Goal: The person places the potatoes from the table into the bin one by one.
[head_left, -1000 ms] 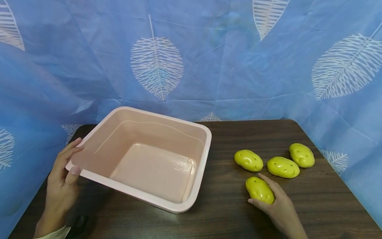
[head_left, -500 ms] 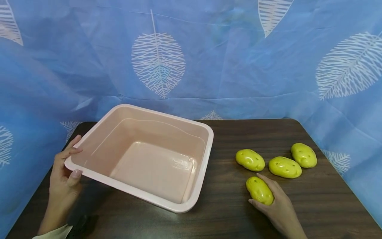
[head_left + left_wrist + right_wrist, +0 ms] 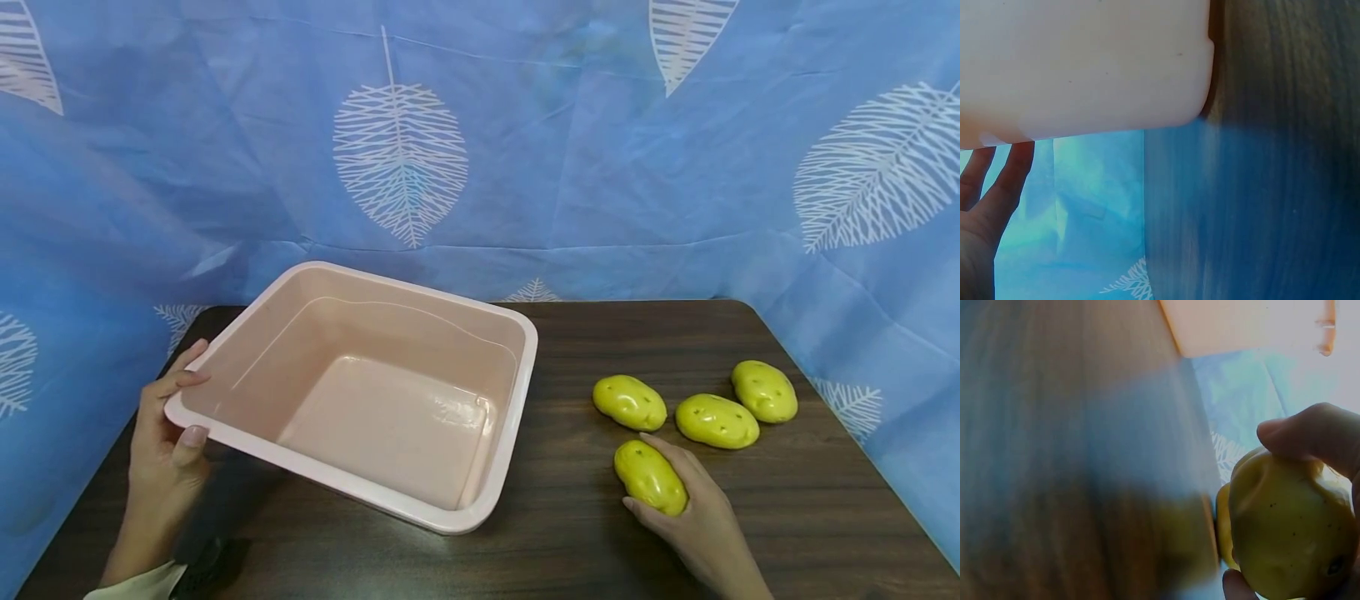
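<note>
A pale pink plastic basin (image 3: 348, 482) stands left of the middle, with its inside bare. My left hand (image 3: 168, 446) grips its near left corner, thumb over the rim and fingers along the outer side. The left wrist view shows the basin's outer wall (image 3: 1097, 69) with fingers (image 3: 1013, 175) against it. On the right, my right hand (image 3: 697, 508) holds a yellow-green potato (image 3: 648, 475) between thumb and fingers. Up close in the right wrist view, that potato (image 3: 1291, 531) has small dark spots and dents, and the thumb lies across it.
Three more potatoes lie behind the right hand: one to the left (image 3: 628, 402), one in the middle (image 3: 716, 421) and one at the far right (image 3: 763, 390). All are on a dark wooden table (image 3: 570, 550). A blue leaf-print curtain (image 3: 525, 167) hangs behind it.
The potato in the right hand has shifted very slightly to the left. The left hand stays on the basin's corner, and the view itself has moved a little.
</note>
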The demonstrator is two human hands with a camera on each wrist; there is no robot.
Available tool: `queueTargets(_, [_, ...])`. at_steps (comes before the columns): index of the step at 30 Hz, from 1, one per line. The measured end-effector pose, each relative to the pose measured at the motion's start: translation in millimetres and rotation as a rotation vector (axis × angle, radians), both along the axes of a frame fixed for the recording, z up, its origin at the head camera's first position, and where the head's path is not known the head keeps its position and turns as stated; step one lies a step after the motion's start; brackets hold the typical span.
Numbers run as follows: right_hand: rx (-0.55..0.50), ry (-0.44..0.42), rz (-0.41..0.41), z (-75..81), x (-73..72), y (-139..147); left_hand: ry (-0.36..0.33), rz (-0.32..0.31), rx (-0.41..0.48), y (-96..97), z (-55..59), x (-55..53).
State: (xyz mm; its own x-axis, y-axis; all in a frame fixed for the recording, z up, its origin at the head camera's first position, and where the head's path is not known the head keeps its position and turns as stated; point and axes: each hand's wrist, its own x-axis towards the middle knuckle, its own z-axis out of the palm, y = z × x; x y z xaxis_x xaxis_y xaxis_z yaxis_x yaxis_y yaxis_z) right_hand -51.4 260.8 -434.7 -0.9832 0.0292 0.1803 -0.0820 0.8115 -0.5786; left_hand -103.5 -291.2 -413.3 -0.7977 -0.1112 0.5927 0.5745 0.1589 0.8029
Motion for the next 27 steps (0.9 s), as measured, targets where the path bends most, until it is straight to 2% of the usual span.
queueTargets(3, [0.003,0.034,0.008,3.0,-0.7,-1,-0.018,0.032,-0.037,-0.7,-0.3,1.6])
queueTargets(9, [-0.017,0.049,0.036,12.6,-2.5,-4,-0.03,0.077,-0.1,-1.2,0.3,3.4])
queueTargets(14, [-0.027,0.103,0.075,24.9,-5.7,-7,-0.035,0.083,-0.093,-1.5,0.8,3.8])
queueTargets(20, [-0.039,0.036,0.088,43.1,-8.4,-8,-0.057,0.082,-0.091,-0.3,3.4,4.0])
queueTargets(27, [-0.083,-0.037,0.111,59.8,-11.5,-1,-0.052,0.082,-0.109,0.6,4.9,2.0])
